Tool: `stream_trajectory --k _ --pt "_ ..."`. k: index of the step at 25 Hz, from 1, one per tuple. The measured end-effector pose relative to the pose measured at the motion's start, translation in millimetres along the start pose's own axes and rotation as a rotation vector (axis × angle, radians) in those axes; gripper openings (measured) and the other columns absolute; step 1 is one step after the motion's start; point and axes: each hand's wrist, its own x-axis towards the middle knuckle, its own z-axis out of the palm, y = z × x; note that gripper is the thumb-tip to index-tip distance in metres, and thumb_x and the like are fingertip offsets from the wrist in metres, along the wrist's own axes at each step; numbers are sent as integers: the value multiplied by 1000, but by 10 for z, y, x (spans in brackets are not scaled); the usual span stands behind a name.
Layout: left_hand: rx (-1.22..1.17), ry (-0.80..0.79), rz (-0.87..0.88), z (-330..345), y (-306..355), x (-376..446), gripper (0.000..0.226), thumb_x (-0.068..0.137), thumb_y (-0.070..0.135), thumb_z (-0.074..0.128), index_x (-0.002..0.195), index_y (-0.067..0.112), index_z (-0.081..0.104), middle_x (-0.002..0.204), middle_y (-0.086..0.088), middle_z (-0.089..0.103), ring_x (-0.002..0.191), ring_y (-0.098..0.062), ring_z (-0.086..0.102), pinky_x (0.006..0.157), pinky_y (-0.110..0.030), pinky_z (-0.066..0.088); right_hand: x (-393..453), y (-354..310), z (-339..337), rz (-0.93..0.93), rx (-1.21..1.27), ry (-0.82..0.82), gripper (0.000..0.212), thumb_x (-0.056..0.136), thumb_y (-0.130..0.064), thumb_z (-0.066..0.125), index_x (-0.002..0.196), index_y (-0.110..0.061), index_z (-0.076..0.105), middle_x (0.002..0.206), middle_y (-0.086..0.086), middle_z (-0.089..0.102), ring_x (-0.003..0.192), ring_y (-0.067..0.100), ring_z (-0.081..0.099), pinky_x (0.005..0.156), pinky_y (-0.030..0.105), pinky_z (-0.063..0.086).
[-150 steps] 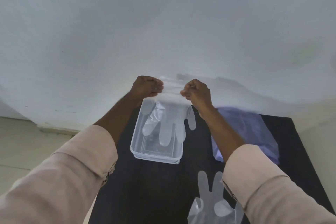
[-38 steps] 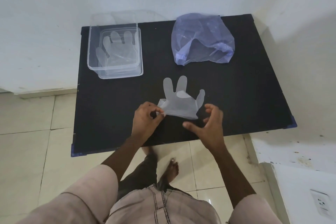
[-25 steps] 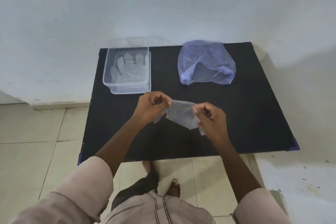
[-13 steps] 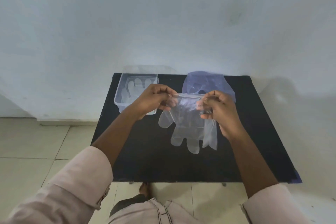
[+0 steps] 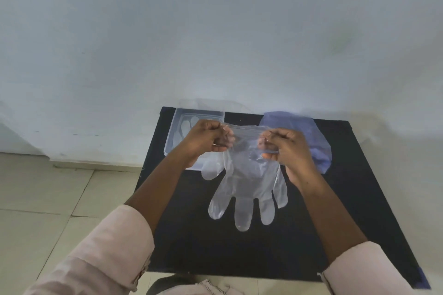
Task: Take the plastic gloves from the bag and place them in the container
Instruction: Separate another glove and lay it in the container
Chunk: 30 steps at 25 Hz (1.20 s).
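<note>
A clear plastic glove (image 5: 244,182) hangs in the air above the black table (image 5: 359,211), fingers pointing down. My left hand (image 5: 208,137) pinches one corner of its cuff and my right hand (image 5: 285,146) pinches the other, stretching the cuff flat between them. Behind my left hand stands the clear plastic container (image 5: 189,117) at the table's far left, with another glove lying inside. The crumpled bluish plastic bag (image 5: 316,141) lies at the far right of it, partly hidden by my right hand.
A pale wall rises directly behind the table. Tiled floor (image 5: 48,199) lies to the left and below the table's near edge. My pink sleeves fill the lower corners of the view.
Both hands picked the glove up off the table, raised it and spread its cuff. The view tilted up toward the wall.
</note>
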Motion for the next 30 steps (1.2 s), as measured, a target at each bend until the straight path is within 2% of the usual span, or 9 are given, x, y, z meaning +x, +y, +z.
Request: stream_trajectory --k 4,9,12,17,20,22,24,26,30 --pt "-47 105 -117 -595 -60 512 21 96 11 54 98 -5 67 94 -18 74 86 -27 71 77 -31 60 692 -31 641 128 -28 -47 18 93 -4 53 80 -7 66 77 12 71 68 21 68 66 30 55" --pt "51 209 -116 -1332 173 1330 21 90 -1 48 80 5 65 81 -15 69 69 -21 67 63 -22 57 1729 -209 1407 134 -71 2 24 87 0 50 69 -10 64 71 13 68 66 25 68 59 27 52" --pt "53 260 -77 -1677 284 1783 21 88 2 49 74 8 65 83 -15 70 70 -23 68 74 -31 57 2208 -329 1725 26 -177 40 22 84 -6 50 70 -15 64 74 7 73 70 19 71 64 27 54" --pt "162 369 265 -1870 501 2065 23 85 13 53 69 25 65 86 -10 74 83 -26 71 84 -42 56 2503 -580 1923 -397 -150 135 15 87 -5 52 77 -5 62 75 12 70 70 13 70 67 22 50" --pt "178 417 510 -1832 458 1942 19 93 15 53 80 17 67 84 -4 73 86 -21 70 81 -39 55 2387 -587 1878 -580 -103 189 17 92 -5 50 78 -10 59 77 7 69 83 19 71 76 30 51" --pt "199 375 524 -1767 205 1768 21 97 17 52 86 7 67 87 -2 73 86 -17 68 80 -38 53 2197 -326 1823 -594 -211 208 17 94 -9 50 80 -6 60 84 8 70 87 14 66 79 25 47" --pt "357 356 480 -1731 -271 1634 23 97 19 53 88 5 68 93 -10 73 92 -18 65 82 -44 52 2021 139 1759 -576 -426 215 20 94 -15 53 87 -2 67 100 12 69 102 11 59 92 22 42" --pt "668 379 410 -1696 -746 1549 21 94 25 57 87 13 72 117 -15 67 114 -27 57 94 -49 46 1894 619 1709 -438 -660 187 22 91 -25 56 90 -9 70 127 14 59 126 24 46 105 40 32" --pt "960 258 66 -1541 -1145 1367 19 92 35 57 85 30 74 163 -7 18 150 -36 7 114 -61 13 1643 1121 1718 -94 -923 114 12 91 -26 59 93 -23 70 158 10 23 147 35 7 111 57 14"
